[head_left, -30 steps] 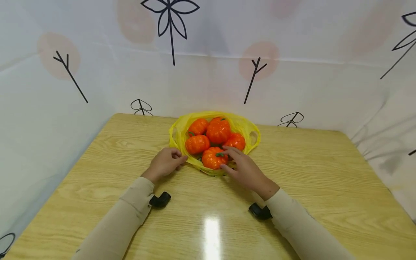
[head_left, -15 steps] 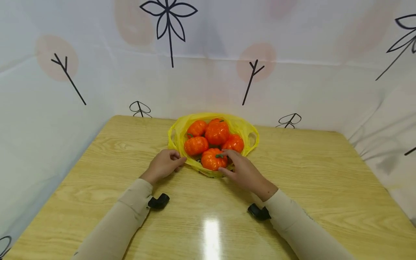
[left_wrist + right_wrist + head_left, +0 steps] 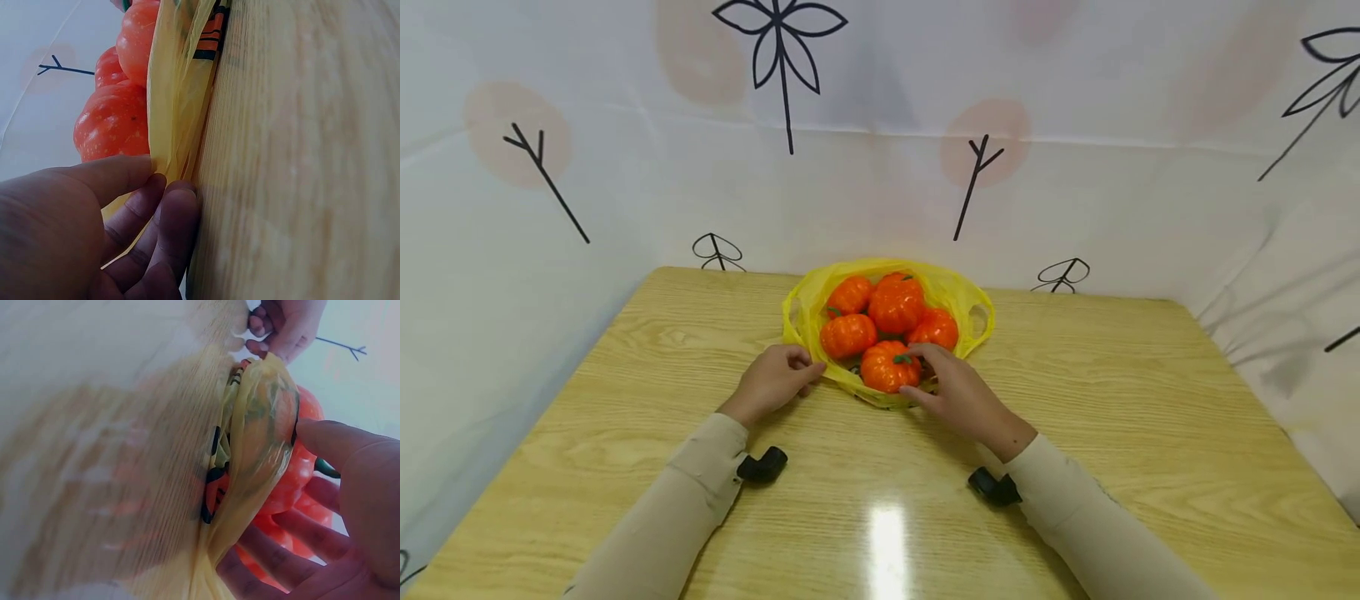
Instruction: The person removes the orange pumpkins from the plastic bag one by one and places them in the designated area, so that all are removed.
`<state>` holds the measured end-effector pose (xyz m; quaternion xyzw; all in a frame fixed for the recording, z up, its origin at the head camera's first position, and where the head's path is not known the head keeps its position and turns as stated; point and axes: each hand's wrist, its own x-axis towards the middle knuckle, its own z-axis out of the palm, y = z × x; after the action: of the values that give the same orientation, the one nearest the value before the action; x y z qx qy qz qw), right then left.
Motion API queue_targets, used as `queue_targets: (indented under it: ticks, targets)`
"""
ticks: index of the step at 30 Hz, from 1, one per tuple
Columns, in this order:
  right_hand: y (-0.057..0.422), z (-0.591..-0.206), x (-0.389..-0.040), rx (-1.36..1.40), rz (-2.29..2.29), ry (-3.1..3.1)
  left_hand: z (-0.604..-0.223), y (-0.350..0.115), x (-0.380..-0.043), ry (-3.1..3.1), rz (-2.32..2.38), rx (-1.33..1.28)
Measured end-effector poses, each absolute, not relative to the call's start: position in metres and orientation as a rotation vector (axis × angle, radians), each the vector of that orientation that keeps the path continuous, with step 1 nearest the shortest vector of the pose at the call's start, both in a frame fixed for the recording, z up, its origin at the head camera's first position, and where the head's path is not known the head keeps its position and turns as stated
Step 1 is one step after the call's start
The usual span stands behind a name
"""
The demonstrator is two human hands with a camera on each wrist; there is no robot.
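A yellow plastic bag (image 3: 958, 292) lies spread wide on the table with several glossy orange toy pumpkins inside. My left hand (image 3: 771, 385) pinches the bag's front-left rim; the left wrist view shows thumb and fingers on the thin yellow film (image 3: 175, 100). At the front of the bag, my right hand (image 3: 966, 400) holds the nearest pumpkin (image 3: 886, 367), its fingers over the top by the green stem and its thumb at the front side. In the right wrist view, the thumb rests against that pumpkin (image 3: 290, 487) at the bag's rim, and the other fingers spread round behind.
The wooden table (image 3: 1135, 400) extends on both sides of the bag. A white cloth backdrop (image 3: 880, 200) with plant drawings rises right behind the table's far edge. Black curved pieces (image 3: 763, 465) stick out from the cuffs of both beige sleeves.
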<state>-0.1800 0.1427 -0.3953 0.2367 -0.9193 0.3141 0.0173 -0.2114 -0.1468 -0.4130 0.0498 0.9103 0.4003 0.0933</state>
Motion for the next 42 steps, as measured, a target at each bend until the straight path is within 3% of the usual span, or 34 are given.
queue_targets:
  ticks: [42]
  targets:
    - [0.1449,-0.3955,-0.177,0.794,0.87,-2.841,-0.4149,-0.1476,-0.2113,2.729,1.163,0.162]
